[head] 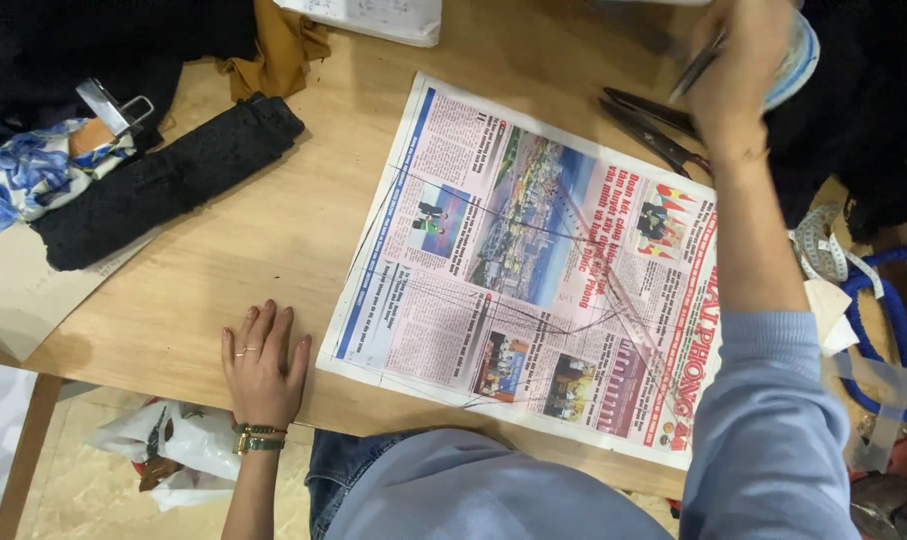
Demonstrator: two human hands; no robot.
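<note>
The right hand's fingers at the upper right of the frame are pinched around a slim pen-like tool; motion blur hides its tip. That right hand is raised over the far edge of the table, against a blurred roll of blue-and-white material, with a pair of dark shears lying just beside the wrist. The left hand rests flat at the lower left, fingers loosely spread, holding nothing, near the newspaper sheet but apart from it.

The sheet lies spread across the middle of the wooden table. Several thin ruled lines already cross it, some straight, some converging toward its lower right. It is uncut, edges whole. I judge the marking well along and the cutting not begun.

A black fabric roll lies at the upper left, a tape measure at the right.
</note>
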